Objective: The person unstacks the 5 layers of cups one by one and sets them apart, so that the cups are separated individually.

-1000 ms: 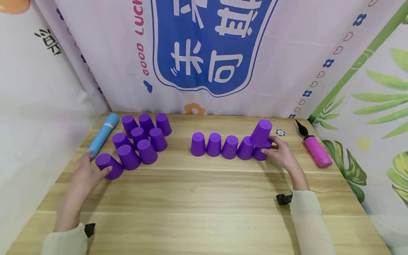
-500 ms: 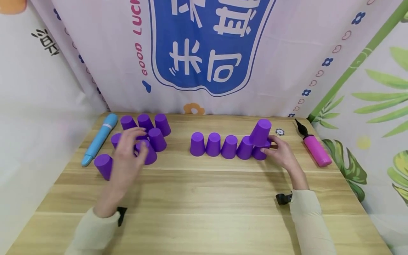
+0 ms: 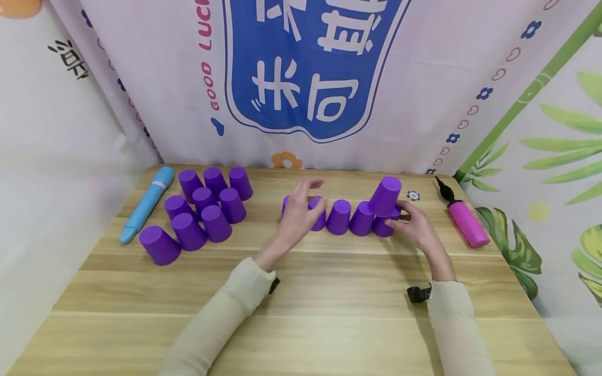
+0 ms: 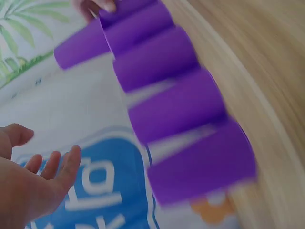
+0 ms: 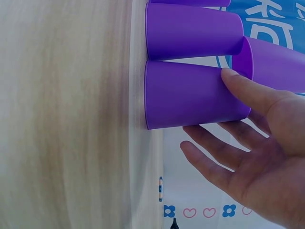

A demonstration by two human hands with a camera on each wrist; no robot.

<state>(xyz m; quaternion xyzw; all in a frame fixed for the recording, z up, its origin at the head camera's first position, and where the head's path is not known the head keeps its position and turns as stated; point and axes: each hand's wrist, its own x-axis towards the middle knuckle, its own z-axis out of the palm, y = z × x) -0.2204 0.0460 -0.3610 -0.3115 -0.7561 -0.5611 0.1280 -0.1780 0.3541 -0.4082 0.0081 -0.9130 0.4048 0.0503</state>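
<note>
Right of centre, we see the right hand (image 3: 416, 225) gripping the end cup (image 5: 188, 95), presumably to steady the upper cup (image 3: 385, 196) resting partly on it, while the left hand (image 3: 294, 216), loosely spread, holds nothing at centre.

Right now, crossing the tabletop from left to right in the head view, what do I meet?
Blue stick-shaped object, cluster of purple cups, left hand, upper purple cup, right hand, pink pump.
</note>
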